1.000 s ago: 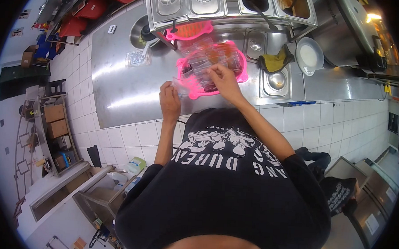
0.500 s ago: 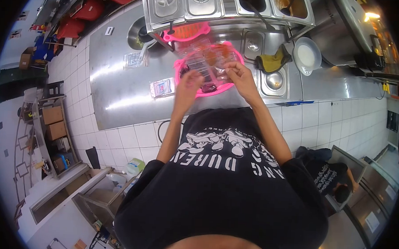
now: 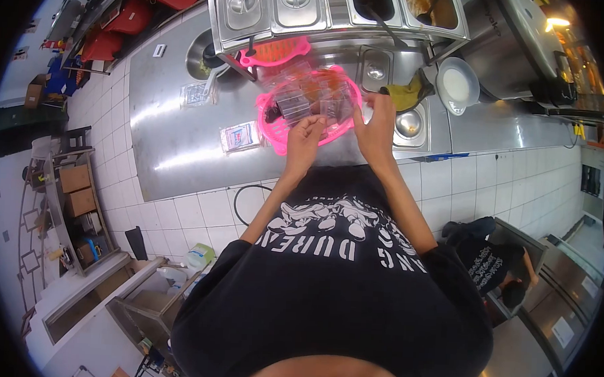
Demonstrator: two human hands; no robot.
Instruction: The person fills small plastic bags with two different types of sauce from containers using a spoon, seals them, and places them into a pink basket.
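In front of me is a pink plastic basket point(image 3: 275, 135) filled with clear plastic packets, some with orange-red contents, some dark. My left hand point(image 3: 307, 139) is at its near rim, thumb and fingers pinched on the edge of a small clear plastic packet point(image 3: 334, 110). My right hand point(image 3: 377, 130) is raised beside the basket's right rim. Its thumb stands apart from the curled fingers, and I see nothing held between them. What lies deeper in the basket is hidden under the upper packets.
Left of the basket lies a flat printed packet point(image 3: 241, 137) on the steel counter point(image 3: 176, 142). A second pink basket point(image 3: 275, 51) stands behind. To the right are lidded steel pans point(image 3: 410, 123), a yellow-green cloth point(image 3: 408, 92) and a white bowl point(image 3: 457, 86). Another person point(image 3: 491, 264) is at lower right.
My hands have moved apart. The right hand has drawn back to the basket's right side, and the left has shifted right and lower, onto the small packet. The view has shifted slightly.
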